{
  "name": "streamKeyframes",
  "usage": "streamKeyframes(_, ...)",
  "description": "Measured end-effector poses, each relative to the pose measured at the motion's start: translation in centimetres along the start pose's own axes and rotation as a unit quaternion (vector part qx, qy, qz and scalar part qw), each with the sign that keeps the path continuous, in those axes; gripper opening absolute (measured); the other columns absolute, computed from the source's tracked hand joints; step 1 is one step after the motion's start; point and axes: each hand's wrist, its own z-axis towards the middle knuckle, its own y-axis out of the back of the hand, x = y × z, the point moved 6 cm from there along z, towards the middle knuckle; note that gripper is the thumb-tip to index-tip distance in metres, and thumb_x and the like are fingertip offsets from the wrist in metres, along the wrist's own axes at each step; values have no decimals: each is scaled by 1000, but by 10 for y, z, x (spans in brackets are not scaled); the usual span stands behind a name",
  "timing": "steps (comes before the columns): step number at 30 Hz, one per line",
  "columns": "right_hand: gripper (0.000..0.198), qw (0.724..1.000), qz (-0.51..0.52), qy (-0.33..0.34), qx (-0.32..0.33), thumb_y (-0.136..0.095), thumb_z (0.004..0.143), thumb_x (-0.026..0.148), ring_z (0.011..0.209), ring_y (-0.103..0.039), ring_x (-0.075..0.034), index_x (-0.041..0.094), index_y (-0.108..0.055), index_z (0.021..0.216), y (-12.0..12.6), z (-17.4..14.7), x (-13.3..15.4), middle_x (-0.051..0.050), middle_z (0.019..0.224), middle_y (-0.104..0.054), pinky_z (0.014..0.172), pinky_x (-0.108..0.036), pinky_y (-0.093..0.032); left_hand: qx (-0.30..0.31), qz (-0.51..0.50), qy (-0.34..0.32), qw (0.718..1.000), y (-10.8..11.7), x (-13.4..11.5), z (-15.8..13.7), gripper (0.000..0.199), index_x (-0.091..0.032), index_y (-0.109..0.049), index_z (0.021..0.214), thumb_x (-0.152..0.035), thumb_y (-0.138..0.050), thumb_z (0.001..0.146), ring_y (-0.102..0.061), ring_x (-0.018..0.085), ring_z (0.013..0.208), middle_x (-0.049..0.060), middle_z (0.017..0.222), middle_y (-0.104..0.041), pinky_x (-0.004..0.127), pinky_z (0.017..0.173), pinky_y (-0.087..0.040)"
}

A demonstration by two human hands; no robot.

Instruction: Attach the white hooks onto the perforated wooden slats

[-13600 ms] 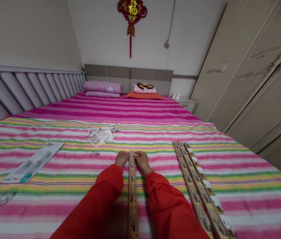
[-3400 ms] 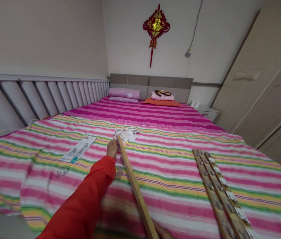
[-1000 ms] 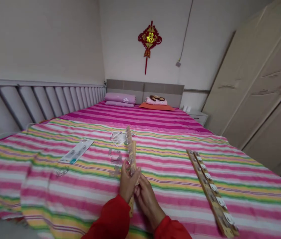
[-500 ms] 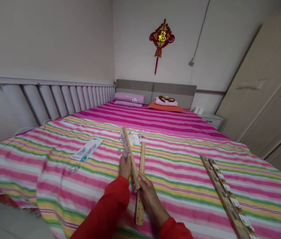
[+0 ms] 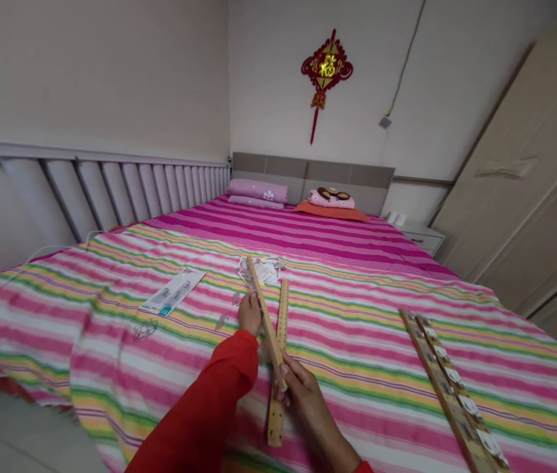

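Observation:
A narrow wooden strip (image 5: 269,330) is held tilted above the bed, pointing away from me. My right hand (image 5: 303,389) grips its near end, thumb on top. Against the strip's left side, about midway, my left hand (image 5: 249,315) is closed, its fingertips partly hidden. Small clear plastic pieces (image 5: 221,321) show just left of that hand; whether they lie on the cloth I cannot tell. Under the held strip lies a second wooden strip (image 5: 275,420) with rows of holes. Beyond its far end is a pile of papers and clear packaging (image 5: 268,270).
A striped cloth (image 5: 347,368) covers the near part of the bed. On the left lie a flat package (image 5: 173,292) and a tangle of thin wire (image 5: 145,329). To the right are wooden strips (image 5: 439,374) bearing white pieces. A white rail (image 5: 111,164) borders the left side.
The held strip's near end and my right hand have shifted slightly right and toward me. Clear pieces that were bunched by my left hand now show apart, lower and further left.

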Motion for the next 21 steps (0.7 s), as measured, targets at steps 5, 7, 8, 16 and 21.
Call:
streamKeyframes(5, 60, 1000, -4, -13, 5, -73, 68, 51, 46, -45, -8, 16, -65, 115, 7, -13, 5, 1, 61, -57, 43, -20, -30, 0, 27, -4, 1000, 3, 4, 11, 28, -23, -47, 62, -32, -34, 85, -57, 21, 70, 3, 63, -57, 32, 67, -44)
streamKeyframes(7, 61, 1000, -18, -18, 6, -73, 67, 54, 47, -45, -8, 17, -66, 114, 12, -21, 7, 1, 62, -57, 43, -20, -30, 6, 32, -8, 999, 6, 4, 17, 31, -23, -50, 64, -38, -34, 86, -59, 22, 75, 5, 66, -60, 34, 70, -45)
streamKeyframes(8, 61, 999, -24, -20, 5, -73, 67, 55, 48, -45, -8, 17, -66, 114, 15, -25, 8, 0, 63, -57, 44, -20, -31, 6, 33, -9, 999, 7, 4, 20, 33, -22, -54, 69, -41, -34, 87, -60, 23, 80, 7, 71, -63, 34, 73, -45)
streamKeyframes(16, 63, 995, -73, -60, 30, -67, 73, 56, 47, -43, -8, 19, -61, 123, 36, -70, 1, 1, 58, -54, 44, -20, -31, -22, 27, -3, 999, 10, -7, 35, 40, -19, -52, 106, -49, -35, 87, -62, 20, 82, 9, 91, -65, 30, 70, -45)
streamKeyframes(21, 64, 994, -76, -79, -24, -69, 71, 55, 46, -44, -10, 19, -62, 123, 55, -94, -8, 1, 55, -54, 44, -21, -34, -16, 61, -16, 998, 18, -9, 42, 29, -23, -47, 62, -37, -37, 84, -55, 20, 67, 4, 63, -56, 30, 63, -40)
